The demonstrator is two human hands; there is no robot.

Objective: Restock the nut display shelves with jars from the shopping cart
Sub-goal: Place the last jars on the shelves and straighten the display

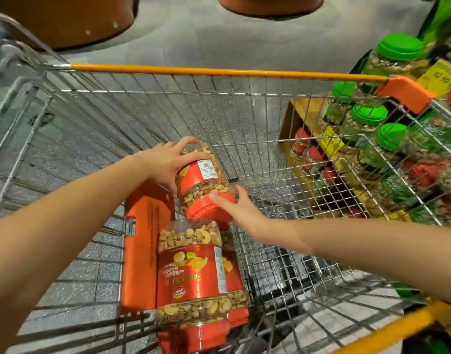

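Inside the wire shopping cart (244,118), my left hand (168,164) grips the clear base end of a red-labelled jar of nuts (206,180) that is tilted, its red lid towards me. My right hand (238,209) touches that jar's red lid with straight fingers. Below it, a second red-labelled nut jar (192,282) lies in the cart with its lid towards me. A third jar (235,282) sits partly hidden behind the second one.
An orange plastic child-seat flap (142,251) stands at the cart's near left. To the right, display shelves (388,139) hold several green-lidded and red-lidded nut jars with yellow price tags (441,77). Grey floor and two brown round bases (270,3) lie ahead.
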